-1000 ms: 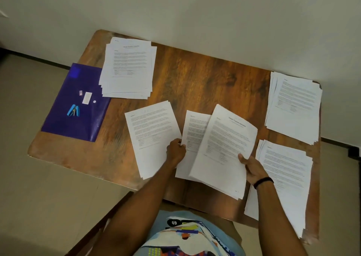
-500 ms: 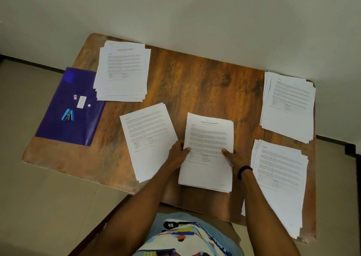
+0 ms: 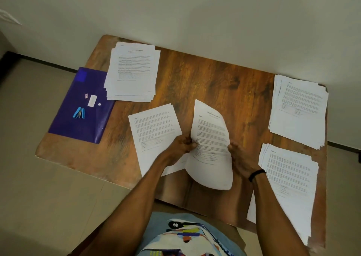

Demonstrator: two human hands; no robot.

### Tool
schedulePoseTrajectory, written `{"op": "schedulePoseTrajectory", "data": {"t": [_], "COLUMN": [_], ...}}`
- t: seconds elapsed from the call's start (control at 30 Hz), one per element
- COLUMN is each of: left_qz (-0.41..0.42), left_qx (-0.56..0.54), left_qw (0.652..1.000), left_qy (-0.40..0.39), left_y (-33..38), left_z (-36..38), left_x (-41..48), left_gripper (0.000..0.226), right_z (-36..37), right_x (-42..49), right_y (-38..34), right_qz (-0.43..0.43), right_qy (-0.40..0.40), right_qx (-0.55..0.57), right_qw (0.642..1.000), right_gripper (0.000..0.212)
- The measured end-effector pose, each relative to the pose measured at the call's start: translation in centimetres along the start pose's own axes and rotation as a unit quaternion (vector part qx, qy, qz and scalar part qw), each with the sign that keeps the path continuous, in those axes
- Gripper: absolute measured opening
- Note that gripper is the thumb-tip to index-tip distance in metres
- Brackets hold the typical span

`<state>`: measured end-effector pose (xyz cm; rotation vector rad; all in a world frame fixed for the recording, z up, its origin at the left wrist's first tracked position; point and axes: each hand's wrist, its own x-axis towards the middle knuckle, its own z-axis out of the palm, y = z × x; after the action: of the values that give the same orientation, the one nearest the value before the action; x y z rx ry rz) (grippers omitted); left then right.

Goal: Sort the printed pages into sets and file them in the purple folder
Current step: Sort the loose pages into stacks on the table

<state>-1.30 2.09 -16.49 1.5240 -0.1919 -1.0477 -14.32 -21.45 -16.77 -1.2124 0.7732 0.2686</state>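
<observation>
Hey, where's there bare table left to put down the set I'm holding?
Widest bare patch: the table by the wall, between the far left stack and far right stack. A smaller strip lies in front of the purple folder. The right side is crowded with the near right stack.

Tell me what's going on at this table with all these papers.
A person is sorting printed pages. The left hand and right hand grip a thin set of pages by its side edges, bowed above the wooden table. A loose page lies just left of it. Three stacks sit far left, far right and near right. The purple folder lies at the left edge, a blue stapler on it.
</observation>
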Motion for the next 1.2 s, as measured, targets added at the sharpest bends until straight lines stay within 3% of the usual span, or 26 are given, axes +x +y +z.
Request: {"op": "schedulePoseTrajectory", "data": {"t": [0.17, 0.27, 0.33, 0.43, 0.5, 0.57, 0.67, 0.8, 0.87, 0.93, 1.03, 1.2], "left_qz": [-0.042, -0.077, -0.125, -0.238, -0.284, -0.279, -0.299, -0.348, -0.348, -0.335, -0.269, -0.319], "left_qx": [-0.046, 0.041, 0.168, 0.261, 0.284, 0.299, 0.237, 0.233, 0.25, 0.251, 0.286, 0.196], "left_qw": [0.997, 0.979, 0.919, 0.828, 0.81, 0.812, 0.818, 0.792, 0.788, 0.809, 0.833, 0.834], "left_qy": [0.034, 0.185, 0.334, 0.435, 0.427, 0.416, 0.432, 0.444, 0.442, 0.412, 0.389, 0.407], "left_y": [0.1, -1.5, -3.8, -7.1, -8.3, -8.3, -6.9, -5.3, -5.3, -5.8, -6.9, -6.0], "left_z": [-2.4, -3.9, -5.3, -8.1, -9.3, -9.7, -9.3, -8.6, -9.1, -9.6, -9.0, -8.2], "left_x": [-0.9, -0.6, -0.2, -0.7, -1.3, -1.5, -0.9, -0.5, -0.6, -0.9, -1.2, -0.3], "left_gripper": [0.034, 0.018, 0.027, 0.08, 0.097, 0.098, 0.099, 0.09, 0.086, 0.088, 0.095, 0.099], "right_z": [0.1, 0.0, -0.1, -0.6, -0.9, -1.2, -1.6, -1.5, -1.1, -0.8, -1.1, -1.5], "right_x": [0.3, 0.3, 0.3, -0.1, -0.5, -0.9, -0.8, -0.8, -1.1, -1.4, -1.7, -2.5], "right_y": [1.3, 1.5, 1.2, 0.7, 0.3, 0.2, 0.5, 0.4, 0.0, -0.3, -0.9, -2.5], "right_qz": [0.062, 0.062, 0.068, 0.077, 0.075, 0.065, 0.072, 0.082, 0.078, 0.071, 0.07, 0.028], "right_qy": [-0.022, -0.033, -0.024, 0.018, 0.068, 0.131, 0.192, 0.221, 0.213, 0.179, 0.106, 0.075], "right_qx": [0.076, 0.115, 0.137, 0.133, 0.114, 0.078, 0.046, 0.037, 0.046, 0.068, 0.119, 0.159], "right_qw": [0.995, 0.991, 0.988, 0.988, 0.988, 0.986, 0.978, 0.971, 0.973, 0.979, 0.985, 0.984], "right_gripper": [0.036, 0.042, 0.045, 0.041, 0.03, 0.023, 0.031, 0.039, 0.035, 0.028, 0.038, 0.038]}}
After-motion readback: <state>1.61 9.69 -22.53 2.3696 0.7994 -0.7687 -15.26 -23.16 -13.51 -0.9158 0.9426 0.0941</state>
